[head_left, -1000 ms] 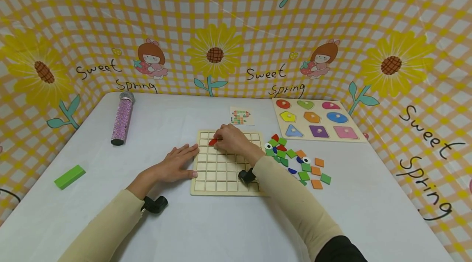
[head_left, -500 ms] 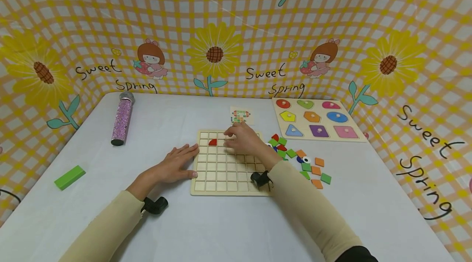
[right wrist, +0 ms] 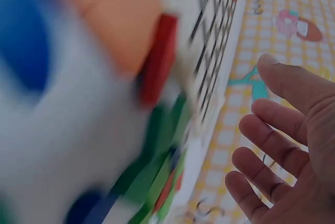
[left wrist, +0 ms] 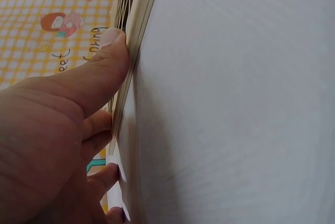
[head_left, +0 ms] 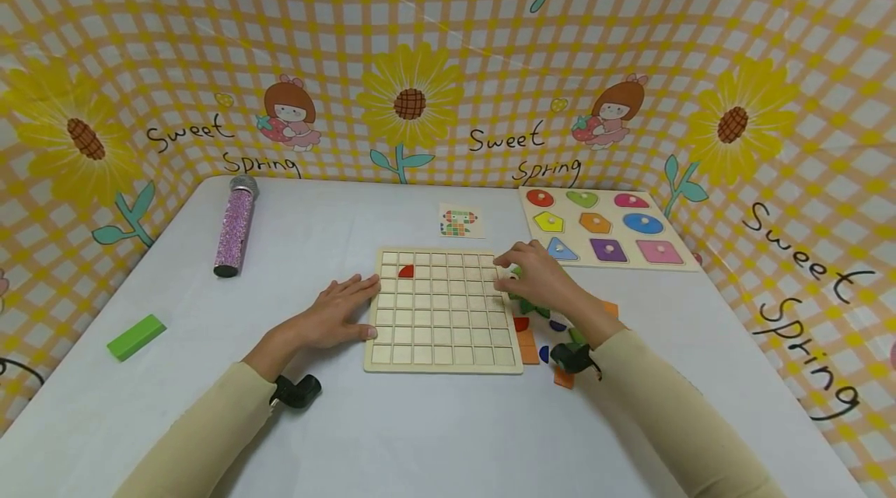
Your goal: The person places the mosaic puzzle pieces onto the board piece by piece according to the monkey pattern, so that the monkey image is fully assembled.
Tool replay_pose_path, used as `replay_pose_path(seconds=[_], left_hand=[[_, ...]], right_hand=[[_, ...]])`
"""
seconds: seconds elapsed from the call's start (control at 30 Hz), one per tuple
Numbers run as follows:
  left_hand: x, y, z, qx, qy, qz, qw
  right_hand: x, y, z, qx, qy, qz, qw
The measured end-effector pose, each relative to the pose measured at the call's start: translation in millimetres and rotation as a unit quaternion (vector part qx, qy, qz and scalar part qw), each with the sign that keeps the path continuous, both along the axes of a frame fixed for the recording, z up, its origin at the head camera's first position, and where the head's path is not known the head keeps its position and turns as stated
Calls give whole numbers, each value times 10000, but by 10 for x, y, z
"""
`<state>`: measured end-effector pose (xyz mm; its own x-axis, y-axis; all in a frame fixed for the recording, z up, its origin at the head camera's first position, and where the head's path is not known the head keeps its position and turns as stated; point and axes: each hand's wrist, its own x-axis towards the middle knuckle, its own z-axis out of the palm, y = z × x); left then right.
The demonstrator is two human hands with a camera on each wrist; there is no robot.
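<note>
A wooden grid board (head_left: pixel 442 319) lies on the white table, with a red quarter-round piece (head_left: pixel 407 272) in a cell near its upper left. My left hand (head_left: pixel 332 315) rests flat at the board's left edge, fingers spread. In the left wrist view its thumb (left wrist: pixel 107 59) touches the edge. My right hand (head_left: pixel 537 276) hovers at the board's right edge over loose pieces, and its loosely bent fingers (right wrist: pixel 261 135) hold nothing in the right wrist view. Under and beside it lie green pieces (head_left: pixel 537 310), a red piece (head_left: pixel 521 324) and orange squares (head_left: pixel 529 350), partly hidden by the hand and forearm.
Behind the board lies a small pattern card (head_left: pixel 460 221). A shape puzzle board (head_left: pixel 577 237) with knobbed pieces lies at the back right. On the left are a glittery pink microphone (head_left: pixel 234 233) and a green block (head_left: pixel 136 338). A checked cloth (head_left: pixel 448 8) rises behind the table.
My right hand has let go of the red quarter-round piece on the board and moved right to the loose pieces. My left hand stays at the board's edge.
</note>
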<state>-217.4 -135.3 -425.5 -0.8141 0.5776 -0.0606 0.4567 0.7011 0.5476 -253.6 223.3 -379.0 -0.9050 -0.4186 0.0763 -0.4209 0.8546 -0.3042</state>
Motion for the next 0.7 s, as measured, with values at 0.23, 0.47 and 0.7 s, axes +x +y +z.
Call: replay_pose_path(seconds=[0.23,0.47,0.7], left_hand=[[-15,-6,-5,-17,-22,4,10000],[-9,-5,7,-46,-9,12,10000],[-16,-6,-12,-32,-18,10,10000]], right_hand=[[110,422,-44,49,-454,-644,9969],[157,733,-116,43,-595,-776,9952],[123,885,-188,123,-770,-614,9951]])
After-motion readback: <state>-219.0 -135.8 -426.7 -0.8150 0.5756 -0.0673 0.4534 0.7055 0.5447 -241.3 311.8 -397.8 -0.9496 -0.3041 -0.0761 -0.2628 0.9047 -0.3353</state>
